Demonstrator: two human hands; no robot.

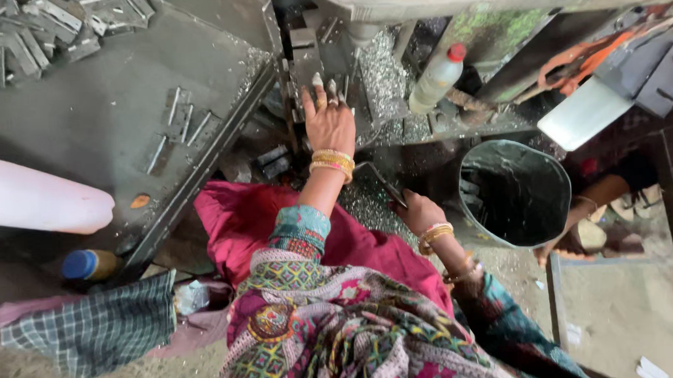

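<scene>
My left hand (328, 116) reaches forward to the machine's work area (313, 59), fingers spread on a small metal part under the drill spindle (361, 33). Whether it grips the part is hidden by the fingers. My right hand (419, 211) is lower and nearer to me, closed around a thin metal lever handle (381, 178) that slants up to the left. Both wrists carry gold bangles. Metal shavings (381, 72) cover the machine bed beside the left hand.
A steel table (110, 115) at left holds a pile of flat metal pieces (40, 35) and a few loose ones (177, 124). A plastic bottle with a red cap (437, 77) leans on the machine. A metal bucket (514, 194) stands right. Another person's feet (584, 232) show beyond it.
</scene>
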